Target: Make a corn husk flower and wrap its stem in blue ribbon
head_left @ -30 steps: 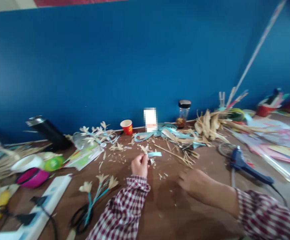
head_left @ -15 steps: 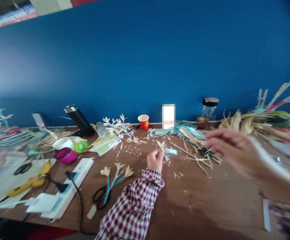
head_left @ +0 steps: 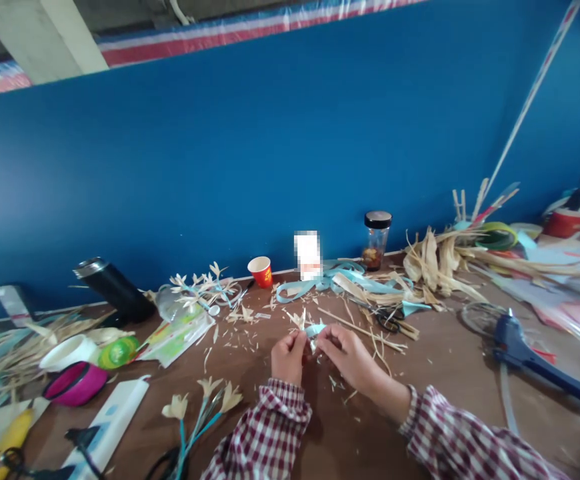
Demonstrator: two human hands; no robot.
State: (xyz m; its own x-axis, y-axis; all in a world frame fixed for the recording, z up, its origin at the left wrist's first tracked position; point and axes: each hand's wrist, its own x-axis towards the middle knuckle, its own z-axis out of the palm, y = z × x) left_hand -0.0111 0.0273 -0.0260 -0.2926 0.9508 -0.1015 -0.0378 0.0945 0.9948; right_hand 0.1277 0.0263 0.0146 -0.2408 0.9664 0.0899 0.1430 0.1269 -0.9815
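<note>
My left hand (head_left: pixel 289 357) is closed in a pinch around the base of a small pale husk flower (head_left: pixel 298 320), whose petals point up. A short light blue strip (head_left: pixel 314 330) extends from the flower toward my right hand (head_left: pixel 347 352). The thumb and fingertips of that hand are pinched at the strip's right end, close beside the left fingers. In front of my left forearm lie finished-looking husk flowers on blue stems (head_left: pixel 201 417), over black-handled scissors (head_left: pixel 163 463) partly cut off by the frame.
At right lies a dark blue glue gun (head_left: pixel 517 350). Behind my hands are a red paper cup (head_left: pixel 261 273), blue ribbon (head_left: pixel 290 292), a lidded jar (head_left: pixel 376 243) and dried husks (head_left: pixel 435 263). At left are a power strip (head_left: pixel 115 417), magenta bowl (head_left: pixel 77 385) and black flask (head_left: pixel 115 290).
My right hand has moved in from the right to the blue strip beside my left hand. The view has turned right, bringing the glue gun into sight; another person's hand at left is gone.
</note>
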